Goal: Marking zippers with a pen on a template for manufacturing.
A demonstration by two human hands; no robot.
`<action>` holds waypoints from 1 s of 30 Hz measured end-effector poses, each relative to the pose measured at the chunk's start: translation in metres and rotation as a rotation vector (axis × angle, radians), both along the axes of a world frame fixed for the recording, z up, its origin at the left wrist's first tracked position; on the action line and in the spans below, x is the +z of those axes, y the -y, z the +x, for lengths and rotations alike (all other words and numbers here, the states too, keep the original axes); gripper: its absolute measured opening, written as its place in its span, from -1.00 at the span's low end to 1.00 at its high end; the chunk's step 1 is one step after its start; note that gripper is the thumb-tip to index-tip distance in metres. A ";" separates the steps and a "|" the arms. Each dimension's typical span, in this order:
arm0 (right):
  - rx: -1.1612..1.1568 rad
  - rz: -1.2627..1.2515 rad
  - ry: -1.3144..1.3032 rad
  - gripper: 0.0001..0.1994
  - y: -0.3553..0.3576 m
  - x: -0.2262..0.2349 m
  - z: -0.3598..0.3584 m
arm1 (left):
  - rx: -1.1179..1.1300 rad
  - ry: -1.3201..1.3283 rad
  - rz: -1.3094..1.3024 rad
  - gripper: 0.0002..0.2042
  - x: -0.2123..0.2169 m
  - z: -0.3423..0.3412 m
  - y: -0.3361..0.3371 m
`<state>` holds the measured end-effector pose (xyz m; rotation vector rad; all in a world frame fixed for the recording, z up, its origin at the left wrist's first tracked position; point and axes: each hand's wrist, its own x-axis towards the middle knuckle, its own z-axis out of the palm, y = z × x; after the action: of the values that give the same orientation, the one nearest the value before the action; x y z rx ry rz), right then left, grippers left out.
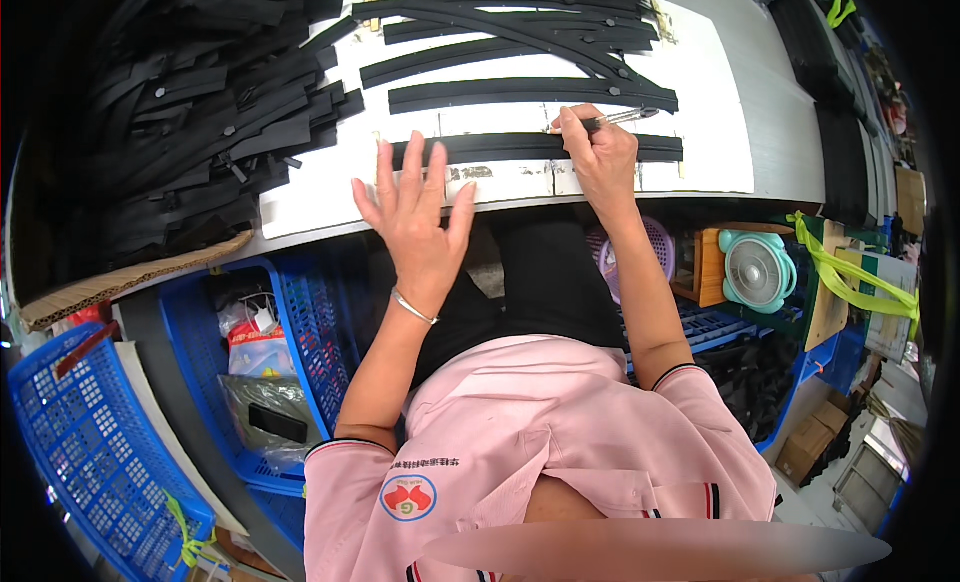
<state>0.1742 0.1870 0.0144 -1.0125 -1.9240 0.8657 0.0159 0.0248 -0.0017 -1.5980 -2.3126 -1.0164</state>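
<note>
A black zipper strip (505, 148) lies straight across the white board (715, 147), close to its near edge. My left hand (415, 207) is open with the fingers spread, its fingertips at the strip's left end. In my right hand (603, 160) is a pen (632, 116) with a clear barrel. Its tip points left, over the strip's upper edge right of the middle; whether it touches is hard to tell. Beyond lie several more black zipper strips (520, 92), some crossing at a slant.
A big heap of black strips (215, 102) covers the left of the table, beside a cardboard edge (140, 277). Blue plastic baskets (110, 432) stand below on the left. A teal fan (757, 272) and a purple basket (650, 247) are under the table on the right.
</note>
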 end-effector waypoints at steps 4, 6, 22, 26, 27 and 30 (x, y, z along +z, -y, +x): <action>-0.006 0.033 0.011 -0.76 0.001 0.001 -0.002 | -0.141 0.095 0.103 -0.67 0.011 0.022 -0.028; -0.007 0.029 0.016 -0.76 0.001 0.001 -0.003 | -0.245 0.176 0.170 -0.72 0.007 0.030 -0.045; 0.010 -0.086 -0.158 -0.78 0.003 0.000 0.002 | -0.210 0.192 0.192 -0.86 0.002 0.040 -0.067; 0.112 -0.034 -0.167 -0.75 -0.001 -0.010 0.007 | -0.196 0.188 0.185 -0.86 0.002 0.041 -0.068; 0.113 -0.027 -0.150 -0.73 -0.001 -0.010 0.007 | -0.198 0.188 0.185 -0.86 0.002 0.041 -0.068; 0.127 -0.032 -0.092 -0.73 -0.001 -0.011 0.009 | -0.199 0.186 0.182 -0.86 0.002 0.040 -0.067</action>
<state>0.1829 0.1882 0.0039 -0.8611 -1.9180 1.0007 0.0563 0.0923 0.0000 -1.7513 -2.1264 -1.4315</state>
